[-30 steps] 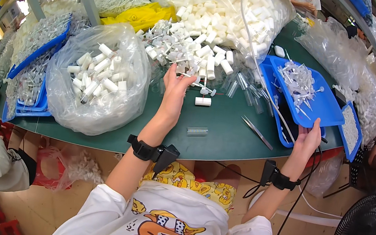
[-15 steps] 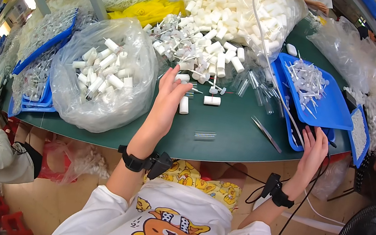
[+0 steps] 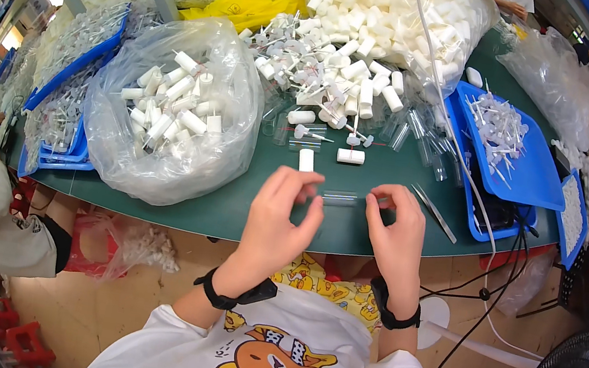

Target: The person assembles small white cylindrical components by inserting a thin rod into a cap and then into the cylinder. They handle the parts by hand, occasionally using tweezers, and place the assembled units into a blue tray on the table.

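My left hand [image 3: 280,211] hovers over the table's near edge, empty, its fingers curved and thumb held apart. To its right, my right hand [image 3: 399,228] is also empty, fingers bent with a gap to the thumb. Between the two lies a short clear tube [image 3: 340,198], touched by neither hand. Just beyond my left fingertips stands a white cylinder [image 3: 306,159]. Another white cylinder [image 3: 350,156] rests on its side, with a small white stemmed part [image 3: 354,136] behind it. Metal tweezers [image 3: 436,214] lie right of my right hand.
A clear plastic bag [image 3: 100,132] of white cylinders stands at left. Loose white cylinders and stemmed parts [image 3: 310,80] heap up at the back beside a larger bag. Blue trays [image 3: 530,185] sit at right, crossed by a pale cable [image 3: 435,60]. Clear tubes [image 3: 427,139] lie near them.
Both hands have come together over the near edge: the left back from the white cylinders, the right leftward from the blue trays. The view has shifted slightly.
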